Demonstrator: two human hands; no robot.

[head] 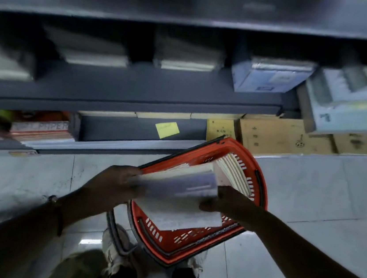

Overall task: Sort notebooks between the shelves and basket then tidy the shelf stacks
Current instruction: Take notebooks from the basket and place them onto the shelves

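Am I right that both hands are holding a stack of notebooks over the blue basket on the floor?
Not quite: the basket is red, not blue. The head view shows the left hand and right hand holding the stack of notebooks over it on the floor.

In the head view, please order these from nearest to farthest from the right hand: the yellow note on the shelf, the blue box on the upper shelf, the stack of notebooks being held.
1. Stack of notebooks: gripped by the right hand, over the orange basket.
2. Yellow note: on the shelf front, up and left.
3. Blue box: on the upper shelf, farthest.
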